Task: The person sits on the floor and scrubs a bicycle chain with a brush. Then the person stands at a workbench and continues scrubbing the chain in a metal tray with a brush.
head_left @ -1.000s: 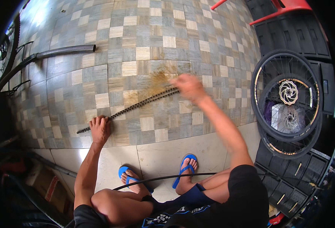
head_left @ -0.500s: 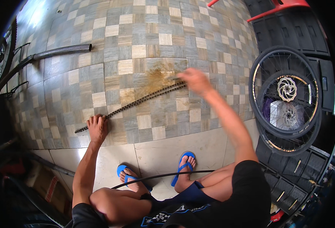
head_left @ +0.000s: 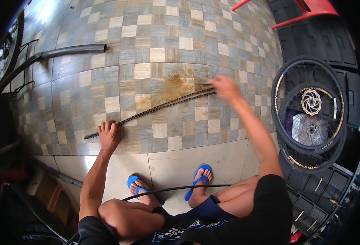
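Left hand (head_left: 109, 136) down on the floor, its fingers bunched closely over a dark bicycle chain (head_left: 159, 107), near the chain's lower left end, so that a short tail pokes out past the knuckles. From where I stand, the chain lies folded into two strands running side by side on the patterned tiles (head_left: 155, 55), with a thin gap between them along the right part. Its long axis slants across the person's front: the tail points left and slightly toward the person, while the other end points right and away, reaching up to the right hand (head_left: 225, 88). The line bows gently, flattening out toward that far end.

That right hand is a bit blurred, closed around a thin tool (head_left: 203, 83) that sticks out to the left, just above the chain's end; whether the fingers also grip the links I can't tell. A brownish stain (head_left: 173, 83) spreads on the tiles just beyond the chain's middle. Nearer the person, blue flip-flops (head_left: 204, 166) rest on plain pale tiles, and a black cable (head_left: 180, 188) curves across in front of the knees.
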Demonstrator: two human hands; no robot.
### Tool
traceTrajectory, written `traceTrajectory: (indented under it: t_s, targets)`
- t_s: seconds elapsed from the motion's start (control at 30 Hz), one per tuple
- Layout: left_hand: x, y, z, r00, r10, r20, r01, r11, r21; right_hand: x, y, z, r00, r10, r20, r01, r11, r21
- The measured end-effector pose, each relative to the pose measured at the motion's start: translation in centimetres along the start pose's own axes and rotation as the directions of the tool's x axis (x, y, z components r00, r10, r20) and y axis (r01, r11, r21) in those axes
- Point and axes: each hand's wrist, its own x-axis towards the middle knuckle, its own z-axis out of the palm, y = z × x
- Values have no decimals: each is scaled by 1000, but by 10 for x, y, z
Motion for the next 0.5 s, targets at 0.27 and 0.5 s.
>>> traceTrajectory:
  t_s: [0.27,0.5]
  targets:
    - [5,2,-6,999,32,-5,-32,998,-59,-39,45,27,899,408,159,-437,863,253]
    - [-3,-1,0,999,8,-42,-8,1000,-3,23,-58,-16,885,375,277,-463,778,425]
